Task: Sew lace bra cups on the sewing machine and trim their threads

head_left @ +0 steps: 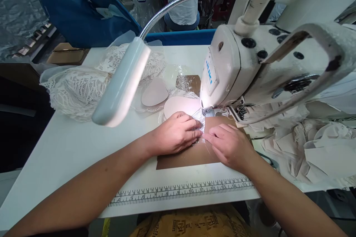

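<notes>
My left hand (178,133) lies on a small piece of white lace fabric (199,118) just in front of the needle of a white sewing machine (250,66), fingers curled and pressing the fabric down. My right hand (226,144) rests beside it on a brown sheet (183,161), fingertips pinched against the same fabric edge. A pale pink padded cup (178,105) extends behind my left hand, lit by the machine's light.
A gooseneck lamp (122,85) hangs over the table's left middle. White lace pieces (75,89) pile at the back left, another cup (154,92) beside them. Cut beige pieces (311,144) heap at right. A printed ruler (180,190) runs along the table's front edge. A person sits beyond.
</notes>
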The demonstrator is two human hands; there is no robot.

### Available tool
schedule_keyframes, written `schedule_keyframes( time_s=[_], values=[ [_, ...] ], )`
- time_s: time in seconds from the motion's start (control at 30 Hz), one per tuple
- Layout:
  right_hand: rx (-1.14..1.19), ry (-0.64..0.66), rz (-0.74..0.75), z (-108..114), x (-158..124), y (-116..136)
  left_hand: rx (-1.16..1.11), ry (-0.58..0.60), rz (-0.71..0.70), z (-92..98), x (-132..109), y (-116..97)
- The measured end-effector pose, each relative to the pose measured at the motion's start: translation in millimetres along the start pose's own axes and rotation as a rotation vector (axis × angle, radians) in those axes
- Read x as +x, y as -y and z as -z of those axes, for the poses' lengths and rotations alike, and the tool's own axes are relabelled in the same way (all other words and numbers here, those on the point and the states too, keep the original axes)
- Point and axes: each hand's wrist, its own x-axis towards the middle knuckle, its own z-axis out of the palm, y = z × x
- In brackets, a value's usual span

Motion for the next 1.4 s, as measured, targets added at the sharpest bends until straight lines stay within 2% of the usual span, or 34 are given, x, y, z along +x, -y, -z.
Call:
schedule_keyframes(
  time_s=[0.2,0.4,0.73,1.07,1.27,1.4],
  values=[
    [-0.042,-0.012,0.001,-1.5,0.1,2.8,-0.074,-0.039,0.047,3.6,0.6,2.5],
    [-0.038,-0.015,-0.008,-2.3,0.7,2.1,0.075,-0.015,0.120,1.0,7.8,1.2],
    [-0.096,-0.067,-0.060,-1.8,4.6,1.6,0.115,0.013,0.131,0.7,11.0,1.3],
    [-0.197,-0.065,-0.200,-0.6,15.2,4.0,0.136,0.018,0.071,3.0,9.7,10.3],
    [-0.228,-0.088,-0.298,-6.7,15.7,5.1,0.122,0.009,0.129,7.2,14.1,14.4],
    [-0.200,-0.092,-0.261,-5.6,14.0,3.8,0.135,-0.001,0.154,8.0,16.4,16.5]
  ],
)
